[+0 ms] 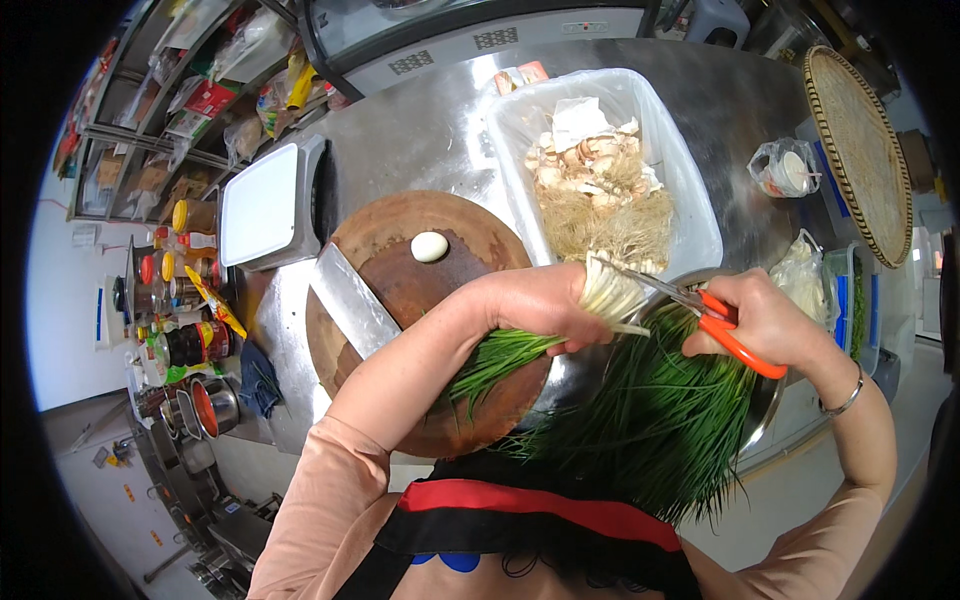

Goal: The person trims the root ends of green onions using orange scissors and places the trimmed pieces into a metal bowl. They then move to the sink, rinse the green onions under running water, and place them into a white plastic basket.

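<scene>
My left hand [559,304] grips a bunch of chives [607,289], white root ends to the right and green leaves trailing left over the board. In my right hand [757,315] are scissors with orange handles [739,352]; their blades reach the white ends of the bunch. Below the blades stands a lined white bin [690,217] holding trimmed roots [637,225] and eggshells [592,154]. A larger heap of green chives [675,405] lies in a metal bowl [763,424] beneath my right hand, its leaves hanging over the near rim.
A round wooden chopping board [420,420] bears a cleaver [352,300] and a peeled egg [429,247]. Beyond it is a white-lidded container [259,206]. Sauce bottles and jars [199,345] line the left. A woven tray [859,157] and a bagged cup [787,171] are at right.
</scene>
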The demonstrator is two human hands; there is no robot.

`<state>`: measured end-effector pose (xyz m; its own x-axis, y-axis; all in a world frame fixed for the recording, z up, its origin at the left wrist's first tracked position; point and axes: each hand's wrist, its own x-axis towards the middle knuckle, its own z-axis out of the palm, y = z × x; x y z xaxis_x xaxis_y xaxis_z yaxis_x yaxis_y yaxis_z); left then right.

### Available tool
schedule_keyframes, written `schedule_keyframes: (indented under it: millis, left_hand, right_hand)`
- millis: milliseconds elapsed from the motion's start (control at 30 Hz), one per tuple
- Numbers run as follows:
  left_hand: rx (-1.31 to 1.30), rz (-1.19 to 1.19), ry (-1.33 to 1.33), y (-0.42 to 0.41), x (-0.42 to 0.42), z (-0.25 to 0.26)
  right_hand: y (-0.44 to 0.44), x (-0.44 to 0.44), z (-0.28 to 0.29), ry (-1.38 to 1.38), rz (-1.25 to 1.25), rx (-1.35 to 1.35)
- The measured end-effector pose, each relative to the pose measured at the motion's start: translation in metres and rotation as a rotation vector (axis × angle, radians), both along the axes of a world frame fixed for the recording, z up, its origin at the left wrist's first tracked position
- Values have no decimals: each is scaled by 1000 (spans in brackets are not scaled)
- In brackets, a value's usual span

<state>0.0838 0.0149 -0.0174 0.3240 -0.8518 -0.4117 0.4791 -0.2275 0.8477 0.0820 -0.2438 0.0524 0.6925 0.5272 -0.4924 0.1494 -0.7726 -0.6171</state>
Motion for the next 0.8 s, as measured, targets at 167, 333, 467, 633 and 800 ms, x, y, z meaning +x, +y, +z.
schedule_keyframes:
  millis: [167, 333, 467, 633, 800]
  left_hand:
    - [24, -118, -12, -2, 4, 2]
    - [49, -211, -54, -14, 5, 17]
    - [-90, -117, 82, -1, 4, 2]
    - [-127, -11, 105, 5, -10, 17]
    - [-191, 578, 233, 62, -35, 76]
  right_hand:
    - [-6, 12, 0, 122, 106, -8]
    - [1, 5, -10, 71, 178, 114]
    - [4, 4, -17, 148, 37, 105]
    - [9, 13, -42, 630, -421, 243]
    - [36, 29, -70, 574, -449, 180]
